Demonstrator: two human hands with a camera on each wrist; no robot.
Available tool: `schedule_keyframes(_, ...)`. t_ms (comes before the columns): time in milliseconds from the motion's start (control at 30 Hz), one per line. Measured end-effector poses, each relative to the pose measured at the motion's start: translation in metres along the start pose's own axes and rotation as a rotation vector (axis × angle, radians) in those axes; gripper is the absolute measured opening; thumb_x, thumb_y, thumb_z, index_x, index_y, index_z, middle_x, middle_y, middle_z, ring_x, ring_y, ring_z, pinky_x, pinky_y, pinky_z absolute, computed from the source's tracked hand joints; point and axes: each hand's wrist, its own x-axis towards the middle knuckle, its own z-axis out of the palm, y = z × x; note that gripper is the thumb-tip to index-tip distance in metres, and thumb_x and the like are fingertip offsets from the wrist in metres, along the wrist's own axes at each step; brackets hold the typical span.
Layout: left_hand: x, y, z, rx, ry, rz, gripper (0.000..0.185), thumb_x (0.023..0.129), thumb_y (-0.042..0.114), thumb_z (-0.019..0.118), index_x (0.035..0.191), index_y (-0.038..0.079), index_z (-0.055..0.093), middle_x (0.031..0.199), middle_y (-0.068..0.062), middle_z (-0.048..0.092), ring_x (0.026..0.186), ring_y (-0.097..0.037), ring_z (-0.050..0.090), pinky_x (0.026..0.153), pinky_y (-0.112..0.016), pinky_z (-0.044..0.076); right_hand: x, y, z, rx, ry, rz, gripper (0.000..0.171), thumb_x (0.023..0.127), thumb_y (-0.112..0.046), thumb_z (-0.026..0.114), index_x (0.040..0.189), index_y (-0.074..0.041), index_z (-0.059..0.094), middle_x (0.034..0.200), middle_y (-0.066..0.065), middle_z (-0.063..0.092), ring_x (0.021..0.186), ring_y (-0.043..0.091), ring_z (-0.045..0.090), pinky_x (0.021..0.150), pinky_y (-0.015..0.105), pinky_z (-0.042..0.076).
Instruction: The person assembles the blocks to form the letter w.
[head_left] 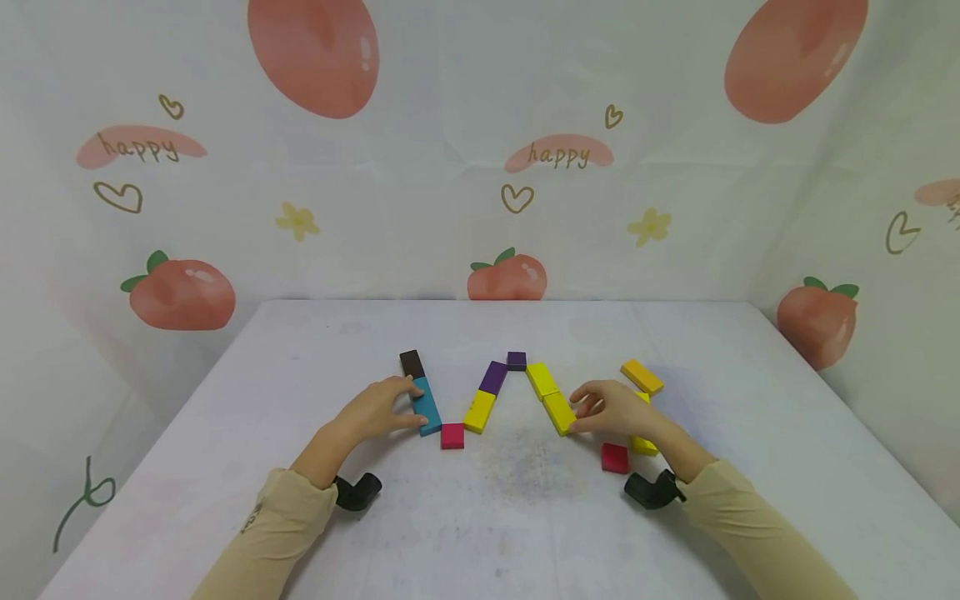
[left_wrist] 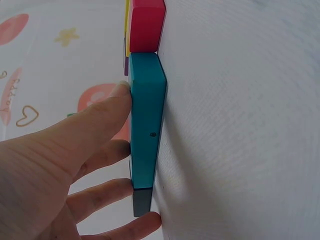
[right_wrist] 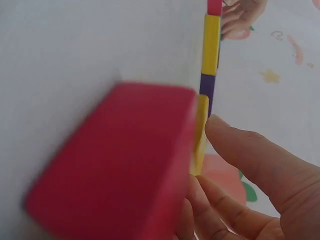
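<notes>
Hands [head_left: 378,408] on smooth rectangular blocks [head_left: 426,406]

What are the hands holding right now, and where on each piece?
Nothing is lifted. The left hand touches the teal block along its long side; the right hand touches the near end of a yellow block.

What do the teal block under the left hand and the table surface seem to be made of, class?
Teal block: probably painted wood, possibly plastic; matte even colour, rounded edges, thick flat slab. Table: looks covered in a pale woven cloth or textured sheet; a fine grainy weave shows in the left wrist view. Neither can be settled for certain.
</notes>
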Motion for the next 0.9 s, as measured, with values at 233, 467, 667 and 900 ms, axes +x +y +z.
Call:
schedule_keyframes(233,-0.001,0.001,0.001,0.036,0.007,0.003,0.044,0.084,0.031,0.069,0.119,0.005,0.061,0.132,-0.019,0.053,0.123,-0.037,0.048,0.103,-0.051,0.042,-0.006,0.006,-0.011,0.022,0.014,0.006,0.039,0.079,-0.021,0.074,0.109,0.0,0.061,0.088,0.006,0.065,0.083,0.02,0.063,0.078,0.035,0.056)
schedule_keyframes(467,0.0,-0.001,0.002,0.029,0.008,-0.002,0.044,0.083,0.03,0.069,0.119,0.005,0.06,0.132,-0.02,0.053,0.124,-0.038,0.047,0.103,-0.052,0.041,-0.015,0.01,-0.025,-0.033,0.057,0.022,0.04,0.08,-0.023,0.072,0.111,0.0,0.061,0.095,0.01,0.065,0.086,0.022,0.063,0.078,0.036,0.056)
schedule_keyframes(667,0.0,-0.001,0.002,0.02,0.009,-0.001,0.044,0.083,0.03,0.069,0.119,0.005,0.061,0.133,-0.02,0.052,0.124,-0.038,0.047,0.103,-0.052,0.041,-0.022,0.015,-0.035,-0.069,0.082,0.027,0.041,0.08,-0.024,0.072,0.111,0.001,0.061,0.1,0.015,0.064,0.088,0.023,0.061,0.076,0.033,0.057)
schedule_keyframes(900,0.0,-0.002,0.002,0.031,0.01,0.008,0.044,0.084,0.03,0.069,0.119,0.005,0.06,0.132,-0.02,0.052,0.123,-0.038,0.047,0.103,-0.052,0.041,-0.028,0.023,-0.036,-0.055,0.035,-0.021,0.042,0.078,-0.025,0.074,0.111,-0.002,0.061,0.101,0.012,0.063,0.09,0.019,0.057,0.077,0.029,0.055)
